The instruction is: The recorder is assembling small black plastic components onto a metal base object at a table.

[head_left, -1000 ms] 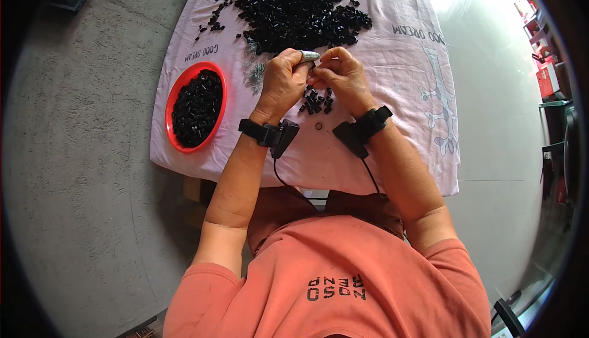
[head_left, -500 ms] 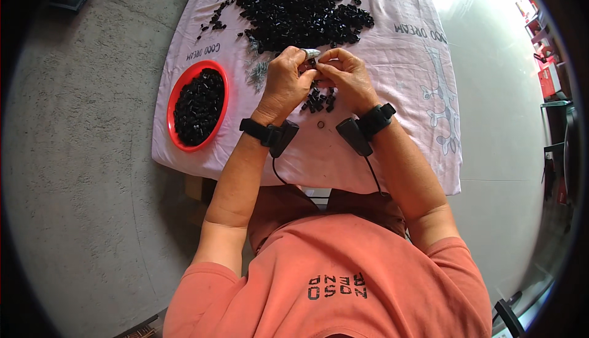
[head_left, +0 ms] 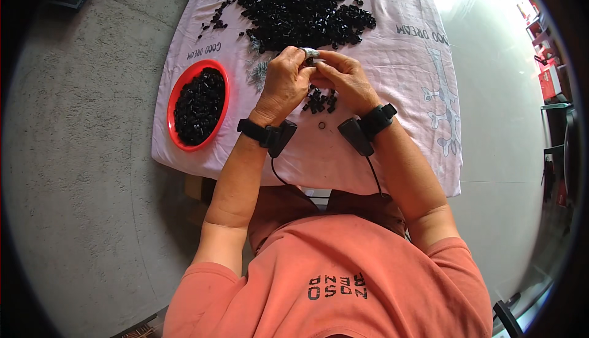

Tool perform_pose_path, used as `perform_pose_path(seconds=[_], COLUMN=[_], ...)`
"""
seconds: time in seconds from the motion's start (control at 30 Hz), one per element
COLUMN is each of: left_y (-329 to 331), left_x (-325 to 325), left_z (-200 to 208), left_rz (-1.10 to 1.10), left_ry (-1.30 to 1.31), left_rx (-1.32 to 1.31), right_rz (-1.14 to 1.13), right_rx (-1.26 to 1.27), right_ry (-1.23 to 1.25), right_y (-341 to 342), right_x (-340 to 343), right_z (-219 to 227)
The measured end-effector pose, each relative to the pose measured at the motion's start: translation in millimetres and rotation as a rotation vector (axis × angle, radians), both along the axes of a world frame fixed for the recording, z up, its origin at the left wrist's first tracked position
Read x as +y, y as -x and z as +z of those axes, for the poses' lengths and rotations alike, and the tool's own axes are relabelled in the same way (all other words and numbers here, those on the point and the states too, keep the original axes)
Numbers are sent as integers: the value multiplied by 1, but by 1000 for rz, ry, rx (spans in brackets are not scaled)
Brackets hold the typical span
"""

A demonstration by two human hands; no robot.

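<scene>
My left hand (head_left: 286, 82) pinches a small black plastic piece (head_left: 310, 62) between thumb and forefinger. A whitish wrap covers the tip of one left finger. Meeting it from the other side, my right hand (head_left: 346, 79) has its thumb and fingertips closed at the same piece; its fingers partly hide what is there. Just below both hands lies a small cluster of loose black pieces (head_left: 320, 100) on the pink cloth. A small dark ring (head_left: 322, 126) rests nearer to me, between my wrists.
A large heap of black pieces (head_left: 294, 7) covers the table's far part, with stray ones at its left. The red bowl (head_left: 226, 102) at the left holds many more. Pink cloth (head_left: 405, 148) covers the table. Black straps with boxes and cables are on both wrists.
My right fingers have closed in, pressing nearer to the left fingertips and the black piece. My left hand has barely moved.
</scene>
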State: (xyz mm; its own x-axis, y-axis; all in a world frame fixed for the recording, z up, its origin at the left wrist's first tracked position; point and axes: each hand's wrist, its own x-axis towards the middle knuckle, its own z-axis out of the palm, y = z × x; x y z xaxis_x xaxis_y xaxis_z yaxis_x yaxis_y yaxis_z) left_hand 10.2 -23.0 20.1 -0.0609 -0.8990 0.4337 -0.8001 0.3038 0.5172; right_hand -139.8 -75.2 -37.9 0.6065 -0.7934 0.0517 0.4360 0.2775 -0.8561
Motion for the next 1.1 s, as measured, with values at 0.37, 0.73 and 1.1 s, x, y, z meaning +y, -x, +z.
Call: perform_pose_path(seconds=[0.37, 0.73, 1.1], left_y=[2, 4, 6], left_x=[5, 7, 4], left_z=[2, 8, 9], left_rz=[-28, -54, -11], left_ry=[44, 68, 63], left_rx=[-26, -28, 51], right_rz=[1, -4, -10], right_rx=[15, -21, -72], right_ry=[-2, 83, 28], right_y=[-2, -2, 0], right_x=[0, 2, 1], right_z=[-6, -2, -1])
